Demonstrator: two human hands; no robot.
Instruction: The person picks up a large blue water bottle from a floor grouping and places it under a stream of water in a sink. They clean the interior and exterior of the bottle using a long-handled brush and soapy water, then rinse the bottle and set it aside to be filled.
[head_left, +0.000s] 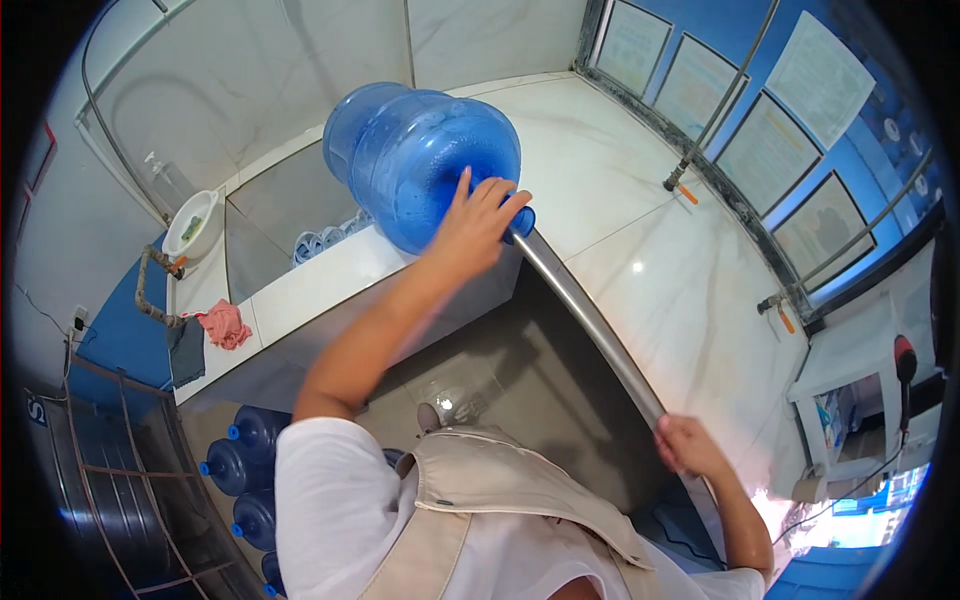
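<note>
A large blue plastic water jug (427, 157) lies on its side at the corner of the tiled basin, its neck towards me. My left hand (480, 217) rests on its shoulder and neck, fingers spread. A metal tube (577, 300) runs from the jug's mouth down to the right, along the counter's edge. My right hand (686, 444) is closed around the tube's lower end. Whether the tube's upper end sits inside the mouth cannot be told.
Several clear ring-shaped plastic pieces (330, 240) lie in the basin. A white bowl (195, 225), a pump bottle (171, 180) and a pink cloth (225, 324) stand or lie at the left. Valves with orange handles (686, 193) rise from the right counter. Blue jugs (255, 517) are stacked below left.
</note>
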